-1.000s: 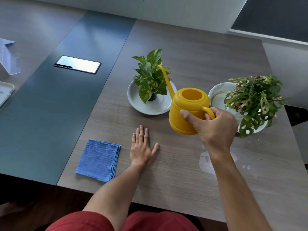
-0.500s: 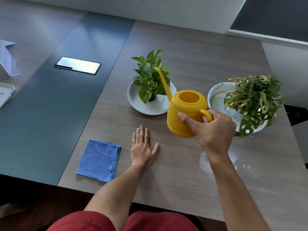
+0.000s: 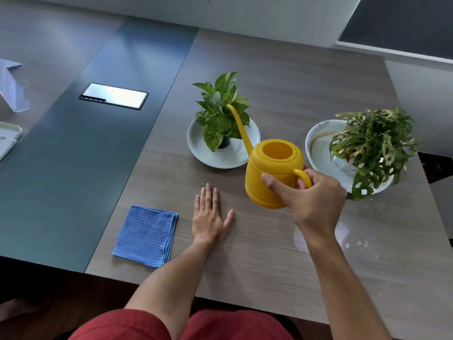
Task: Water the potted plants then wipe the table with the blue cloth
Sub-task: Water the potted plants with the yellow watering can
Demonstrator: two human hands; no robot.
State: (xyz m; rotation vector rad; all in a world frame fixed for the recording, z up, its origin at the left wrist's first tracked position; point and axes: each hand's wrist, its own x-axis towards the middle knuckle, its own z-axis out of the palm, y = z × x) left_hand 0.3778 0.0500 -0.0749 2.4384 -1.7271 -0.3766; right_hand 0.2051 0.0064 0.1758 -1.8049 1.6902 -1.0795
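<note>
My right hand grips the handle of a yellow watering can, held above the wooden table. Its long spout reaches up-left into the leaves of a small green potted plant, which stands on a white plate. To the right, a second potted plant with holed, drooping leaves sits on a white marbled plate. A folded blue cloth lies near the table's front edge. My left hand rests flat on the table just right of the cloth, fingers spread.
A dark panel runs down the table's left side, with a shiny rectangular hatch set in it. A clear stand and a white tray sit at the far left. Wet patches glisten beside my right forearm.
The watering can has shifted left and tilted, bringing its spout tip down into the left plant's leaves. My left hand has stayed flat on the table.
</note>
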